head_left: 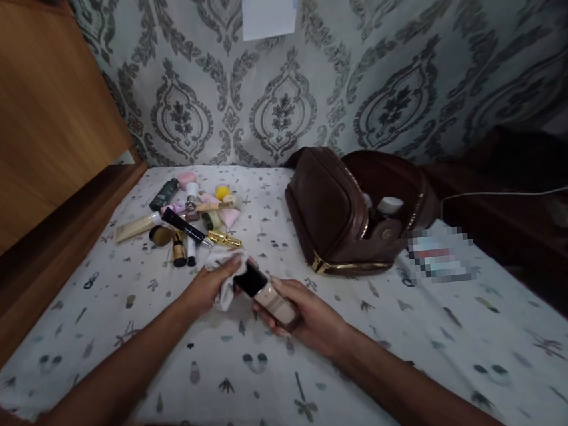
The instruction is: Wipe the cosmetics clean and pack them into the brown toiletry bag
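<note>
My right hand (303,308) is closed around a foundation bottle (277,305) with a beige body and a black cap, tilted toward the upper left. In my left hand (210,284) is a crumpled white cloth (225,293), its fingers pressed on it beside the cap of the bottle. Just beyond the cloth lies a group of cosmetics: a black tube (185,227), a gold tube (224,239), a small dark bottle with a gold label (179,251) and a pale cream tube (137,227).
A brown leather bag (323,202) stands unzipped at the right, a white-capped container (390,207) inside. Patterned white cloth (261,389) covers the surface. A wooden panel (26,97) rises at the left, a wallpapered wall (233,97) behind. A white cable (493,194) runs right.
</note>
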Available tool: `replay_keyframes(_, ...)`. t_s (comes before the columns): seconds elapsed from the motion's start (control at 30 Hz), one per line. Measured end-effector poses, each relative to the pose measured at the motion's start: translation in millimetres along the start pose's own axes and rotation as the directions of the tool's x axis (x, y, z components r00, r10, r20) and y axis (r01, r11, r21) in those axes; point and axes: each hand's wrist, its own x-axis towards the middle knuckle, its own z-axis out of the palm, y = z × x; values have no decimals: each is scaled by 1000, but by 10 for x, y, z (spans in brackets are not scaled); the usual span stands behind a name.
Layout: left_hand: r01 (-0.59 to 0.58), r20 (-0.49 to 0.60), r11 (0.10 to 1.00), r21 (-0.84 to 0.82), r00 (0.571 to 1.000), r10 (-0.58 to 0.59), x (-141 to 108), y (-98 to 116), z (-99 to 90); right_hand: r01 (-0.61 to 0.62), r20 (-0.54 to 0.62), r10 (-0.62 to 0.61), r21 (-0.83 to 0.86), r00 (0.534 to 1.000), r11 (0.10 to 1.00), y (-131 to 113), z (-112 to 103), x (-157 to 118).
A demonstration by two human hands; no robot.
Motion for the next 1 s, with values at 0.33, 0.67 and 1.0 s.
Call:
replay_keyframes(0.33, 79, -62, 985, -153, 994, -89, 32, -16, 33, 160, -99, -158, 8, 982, 987, 56, 27, 25)
replay_keyframes(0.67, -192, 42, 952, 236, 981, 188, -35, -134, 110, 153, -219, -91, 288, 972, 945, 88, 3, 110)
replay_keyframes(1.0, -305, 171, 801, 516, 952, 253, -107, -155, 132, 173, -193, -122, 276, 974, 946, 86, 18, 114)
